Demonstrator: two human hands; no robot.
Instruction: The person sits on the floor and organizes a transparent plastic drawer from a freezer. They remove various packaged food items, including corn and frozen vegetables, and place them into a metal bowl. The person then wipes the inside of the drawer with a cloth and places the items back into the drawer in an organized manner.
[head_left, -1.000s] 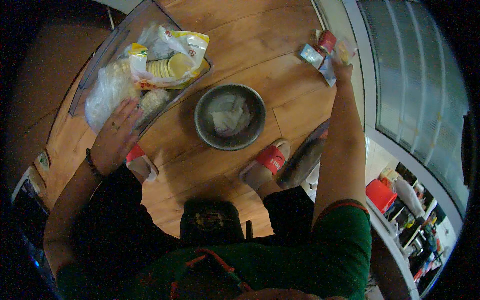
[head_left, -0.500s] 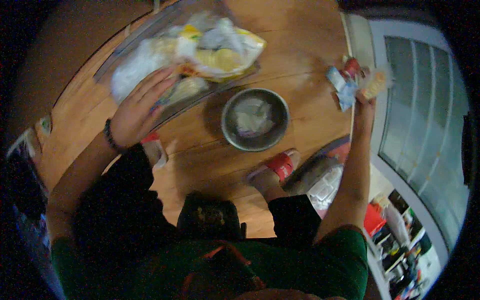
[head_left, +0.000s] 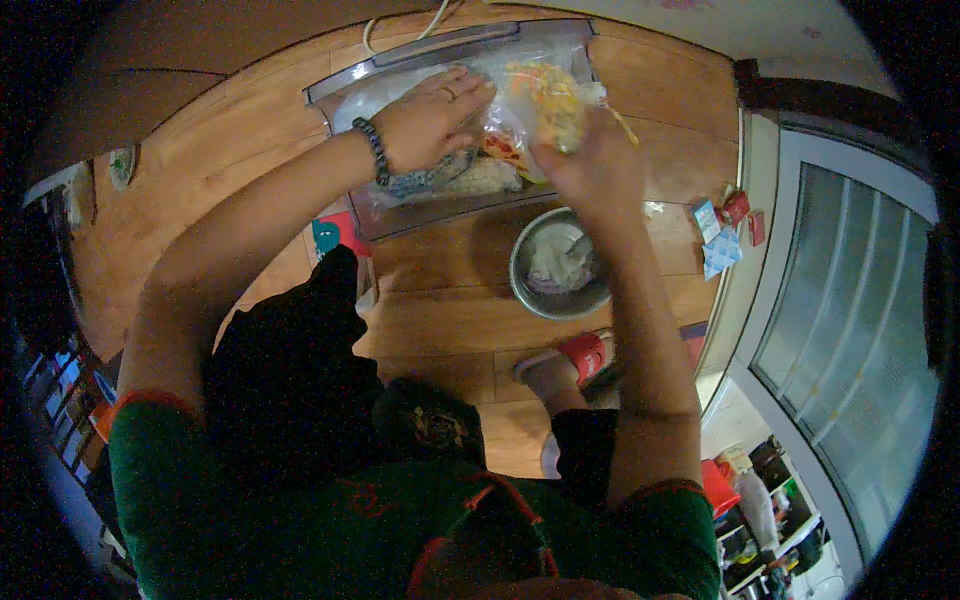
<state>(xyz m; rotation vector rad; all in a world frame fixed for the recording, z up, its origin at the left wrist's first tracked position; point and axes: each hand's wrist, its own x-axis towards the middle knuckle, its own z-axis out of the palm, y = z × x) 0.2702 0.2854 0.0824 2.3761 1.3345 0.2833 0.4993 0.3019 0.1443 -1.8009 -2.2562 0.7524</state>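
The clear, yellow-filled plastic packet (head_left: 555, 95) is showing over the transparent plastic bin (head_left: 440, 50), against the blurred right hand (head_left: 600, 175), whose grip I cannot tell; the left hand (head_left: 428, 122), fingers extended, is covering clear plastic bags (head_left: 370, 100), perhaps steadying them.

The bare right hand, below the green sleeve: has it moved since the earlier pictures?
Yes. Judged against the white-framed glass door, the right hand has moved left, away from it, to the right end of the clear grey plastic bin.
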